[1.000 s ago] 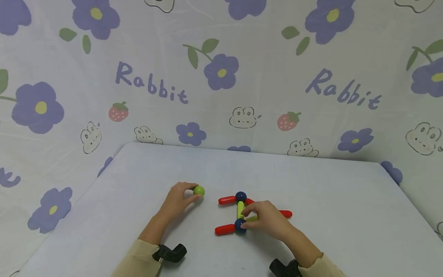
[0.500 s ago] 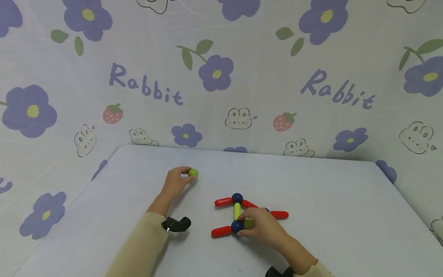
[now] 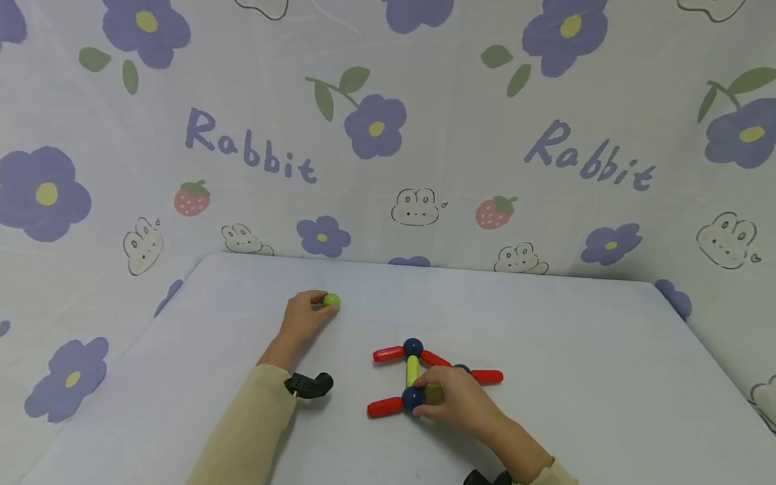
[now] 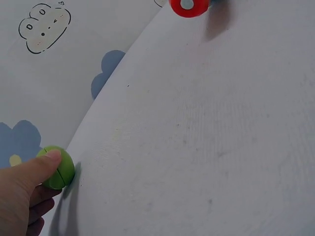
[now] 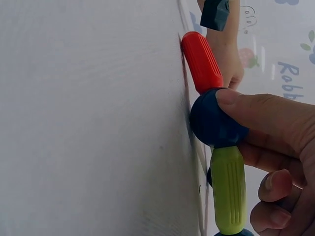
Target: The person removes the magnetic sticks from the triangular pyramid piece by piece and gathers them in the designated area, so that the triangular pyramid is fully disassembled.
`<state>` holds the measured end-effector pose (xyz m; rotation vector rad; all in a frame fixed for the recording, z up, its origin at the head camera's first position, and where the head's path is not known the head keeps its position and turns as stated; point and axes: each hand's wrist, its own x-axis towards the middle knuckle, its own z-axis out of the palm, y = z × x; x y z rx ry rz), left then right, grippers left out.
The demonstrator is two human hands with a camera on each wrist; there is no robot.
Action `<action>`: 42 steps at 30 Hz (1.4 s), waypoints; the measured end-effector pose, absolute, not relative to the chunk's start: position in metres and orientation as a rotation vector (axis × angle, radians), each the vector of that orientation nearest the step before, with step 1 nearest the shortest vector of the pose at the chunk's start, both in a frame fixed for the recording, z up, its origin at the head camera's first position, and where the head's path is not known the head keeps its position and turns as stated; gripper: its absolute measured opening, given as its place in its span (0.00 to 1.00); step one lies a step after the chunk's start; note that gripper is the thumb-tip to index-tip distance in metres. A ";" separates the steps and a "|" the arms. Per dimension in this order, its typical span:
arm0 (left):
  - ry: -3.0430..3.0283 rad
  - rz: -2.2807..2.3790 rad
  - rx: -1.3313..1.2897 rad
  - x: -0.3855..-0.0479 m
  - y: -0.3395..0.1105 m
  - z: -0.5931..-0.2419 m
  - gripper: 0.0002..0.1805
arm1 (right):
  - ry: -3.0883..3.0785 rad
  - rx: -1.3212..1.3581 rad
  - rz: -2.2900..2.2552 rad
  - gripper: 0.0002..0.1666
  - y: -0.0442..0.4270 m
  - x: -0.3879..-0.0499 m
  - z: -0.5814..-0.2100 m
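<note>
Between thumb and fingers, my left hand [image 3: 302, 316] pinches a light green ball [image 3: 331, 301] at the far left of the table. My right hand [image 3: 463, 397] grips the near dark blue ball [image 3: 413, 399] of a joined stick-and-ball figure. From that ball a red stick [image 3: 384, 407] points left and a yellow-green stick [image 5: 228, 191] runs toward the right. A light green stick [image 3: 413, 370] links it to the far blue ball [image 3: 413, 347], which bears a red stick [image 3: 389, 354] on its left. Another blue ball [image 3: 462, 369] is partly hidden behind my right hand.
The white table [image 3: 576, 337] reaches back to a printed cloth [image 3: 461, 135] with flowers and rabbits. A red stick [image 3: 488, 376] sticks out to the right of the figure. Black wrist cameras [image 3: 310, 385] sit at the sleeves.
My left hand has carried the green ball away from me and slightly left, then nearly stopped. My right hand keeps its hold on the near blue ball, its fingers closer around it.
</note>
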<state>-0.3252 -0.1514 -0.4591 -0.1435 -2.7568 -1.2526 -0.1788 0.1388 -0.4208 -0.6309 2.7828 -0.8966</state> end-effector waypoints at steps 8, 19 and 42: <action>-2.764 -1.260 -0.158 -0.326 -0.151 -0.462 0.27 | 2.776 -0.691 -0.929 0.20 0.141 -0.179 -0.422; -2.820 -1.220 -0.142 -0.318 -0.153 -0.454 0.31 | 2.783 -0.700 -0.914 0.20 0.139 -0.180 -0.423; -2.841 -0.981 -0.694 -0.234 -0.127 -0.424 0.16 | 2.781 -0.645 -0.935 0.21 0.141 -0.180 -0.426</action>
